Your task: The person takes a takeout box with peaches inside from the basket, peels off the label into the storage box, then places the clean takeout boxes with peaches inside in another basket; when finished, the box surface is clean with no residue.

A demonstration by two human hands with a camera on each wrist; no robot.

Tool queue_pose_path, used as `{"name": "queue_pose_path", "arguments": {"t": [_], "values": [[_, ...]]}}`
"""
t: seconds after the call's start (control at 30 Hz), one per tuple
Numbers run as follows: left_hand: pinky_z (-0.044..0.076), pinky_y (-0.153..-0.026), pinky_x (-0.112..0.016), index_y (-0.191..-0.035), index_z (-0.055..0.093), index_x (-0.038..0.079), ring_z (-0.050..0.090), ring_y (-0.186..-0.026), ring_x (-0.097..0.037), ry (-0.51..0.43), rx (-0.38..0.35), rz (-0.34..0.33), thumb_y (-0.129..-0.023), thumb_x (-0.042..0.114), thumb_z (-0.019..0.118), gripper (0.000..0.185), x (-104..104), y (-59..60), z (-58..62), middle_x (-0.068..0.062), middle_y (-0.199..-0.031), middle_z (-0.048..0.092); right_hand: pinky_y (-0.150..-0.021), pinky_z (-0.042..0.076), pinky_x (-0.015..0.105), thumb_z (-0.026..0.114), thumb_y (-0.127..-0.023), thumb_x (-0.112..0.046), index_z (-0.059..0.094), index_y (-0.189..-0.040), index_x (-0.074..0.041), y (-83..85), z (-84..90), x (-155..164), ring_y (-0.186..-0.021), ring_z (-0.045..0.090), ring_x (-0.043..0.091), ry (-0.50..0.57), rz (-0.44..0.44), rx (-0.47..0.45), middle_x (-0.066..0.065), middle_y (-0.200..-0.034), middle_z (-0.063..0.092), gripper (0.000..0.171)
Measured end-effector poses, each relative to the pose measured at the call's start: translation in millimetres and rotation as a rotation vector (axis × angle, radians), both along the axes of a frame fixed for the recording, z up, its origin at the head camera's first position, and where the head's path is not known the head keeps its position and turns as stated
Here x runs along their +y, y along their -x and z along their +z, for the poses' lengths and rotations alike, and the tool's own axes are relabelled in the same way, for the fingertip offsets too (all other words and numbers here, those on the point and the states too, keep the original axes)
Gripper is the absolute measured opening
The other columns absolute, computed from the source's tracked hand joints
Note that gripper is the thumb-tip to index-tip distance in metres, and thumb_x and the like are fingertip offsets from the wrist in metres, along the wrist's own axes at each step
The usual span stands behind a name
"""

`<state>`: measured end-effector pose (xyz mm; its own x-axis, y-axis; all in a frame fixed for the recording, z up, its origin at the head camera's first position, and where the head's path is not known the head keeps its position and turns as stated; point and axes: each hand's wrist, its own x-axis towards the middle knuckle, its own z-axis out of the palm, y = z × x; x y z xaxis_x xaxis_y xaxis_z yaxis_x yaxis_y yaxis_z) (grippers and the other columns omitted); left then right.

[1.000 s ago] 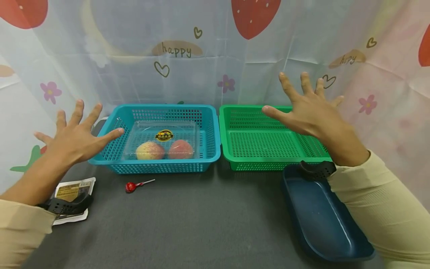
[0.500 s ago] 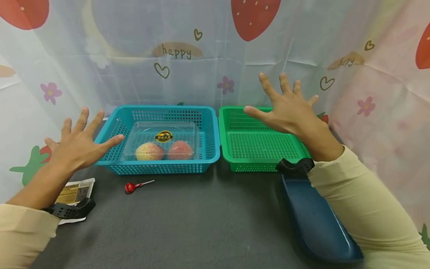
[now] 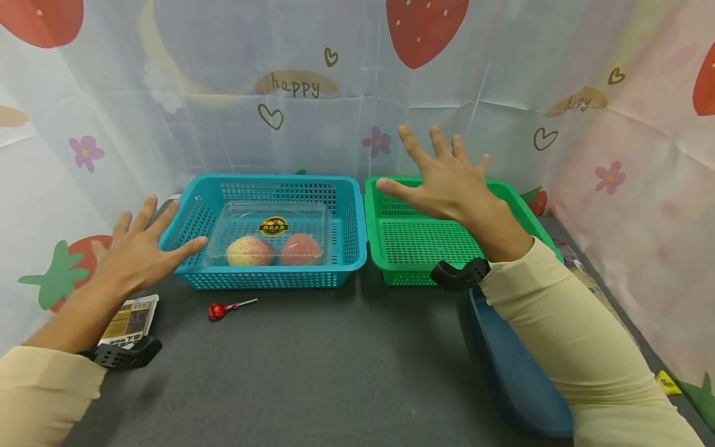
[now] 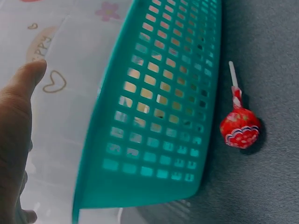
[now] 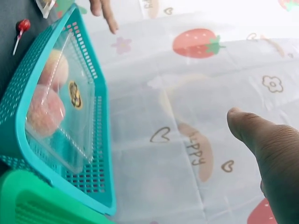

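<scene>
Head view. Both hands raised, palms down, fingers spread wide, holding nothing. Left hand (image 3: 139, 251) hovers by the left front corner of the blue basket (image 3: 352, 211), thumb tip near its rim; touching or not, cannot tell. Right hand (image 3: 447, 183) hangs above the green basket (image 3: 374, 248), clear of its mesh floor. Inside the blue basket sits a clear plastic box (image 3: 270, 233) with two peaches, lid shut. A red lollipop (image 3: 216, 310) lies on the grey table (image 3: 313, 372) just in front of the blue basket. A printed packet (image 3: 130, 320) lies under the left wrist; a dark blue tray (image 3: 514, 372) lies under the right forearm.

Judgement: nothing is gripped; this reads as a poised, pre-reach stage. A next move would call for one hand to come down and close on an item. The box would want a broad grip across its lid or sides, since it looks slippery. The lollipop would want a fine pinch on stick or head.

Left wrist view. Thumb side of the left hand (image 4: 16, 126) at the frame edge, apart from the basket wall (image 4: 159, 116). Lollipop (image 4: 239, 128) lies just beside the basket foot.

Right wrist view. One straight fingertip of the right hand (image 5: 266, 144) against the curtain; the peach box (image 5: 60, 102) shows inside the blue basket.

Writing. Curtain (image 3: 296, 84) reads "happy"; a second, fainter one at right. Round yellow-and-black sticker (image 3: 273, 225) on the box lid, text too small to read. Packet print unreadable.
</scene>
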<state>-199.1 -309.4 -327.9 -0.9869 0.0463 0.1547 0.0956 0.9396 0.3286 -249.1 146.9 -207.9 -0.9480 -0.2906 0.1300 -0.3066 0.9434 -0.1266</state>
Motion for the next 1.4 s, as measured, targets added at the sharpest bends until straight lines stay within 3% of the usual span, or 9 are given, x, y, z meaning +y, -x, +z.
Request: {"name": "queue_pose_path", "arguments": {"t": [0.57,0.8,0.93,1.17,1.4], "values": [[0.007,-0.085,-0.085,-0.156,0.013,0.016,-0.001,-0.136,-0.057,-0.031,-0.033,-0.026,-0.091,0.062,0.047,0.086,-10.4,4.6,-25.8,-0.015,-0.159,-0.011,-0.103,0.004,0.071,0.036,-0.080,-0.082,-0.002,-0.152,-0.044,12.3,-18.0,-39.6,-0.141,0.001,0.046,0.071,0.079,-0.064,0.014,-0.160,-0.002,0.090],[0.008,-0.087,-0.084,-0.155,0.017,0.012,-0.002,-0.135,-0.058,-0.039,-0.033,-0.048,-0.092,0.060,0.049,0.085,-14.9,5.8,-35.5,-0.019,-0.158,-0.007,-0.104,0.015,0.069,0.037,-0.081,-0.081,-0.003,-0.153,-0.043,20.5,-29.7,-54.9,-0.141,0.009,0.046,0.095,0.100,-0.105,0.014,-0.160,0.002,0.091],[0.009,-0.093,-0.080,-0.153,0.022,0.007,0.001,-0.135,-0.059,-0.052,-0.022,-0.056,-0.092,0.059,0.050,0.085,-15.6,5.6,-41.3,-0.022,-0.158,-0.003,-0.103,0.022,0.067,0.037,-0.081,-0.081,-0.002,-0.153,-0.043,26.7,-37.8,-61.9,-0.140,0.014,0.046,0.151,0.117,-0.154,0.015,-0.159,0.005,0.090],[0.013,-0.096,-0.077,-0.150,0.026,-0.002,0.009,-0.135,-0.057,-0.084,-0.005,-0.043,-0.091,0.058,0.052,0.088,-15.3,7.2,-44.4,-0.025,-0.157,0.004,-0.104,0.024,0.064,0.041,-0.082,-0.080,0.001,-0.154,-0.042,32.7,-50.6,-79.2,-0.139,0.018,0.045,0.247,0.138,-0.225,0.017,-0.159,0.007,0.090],[0.016,-0.095,-0.076,-0.149,0.025,-0.005,0.013,-0.134,-0.057,-0.088,-0.007,-0.045,-0.091,0.058,0.052,0.090,-14.8,7.0,-44.1,-0.025,-0.157,0.005,-0.107,0.024,0.058,0.047,-0.088,-0.068,0.006,-0.156,-0.032,34.5,-64.3,-98.4,-0.142,0.017,0.032,0.387,0.216,-0.274,0.008,-0.159,0.016,0.087]]}}
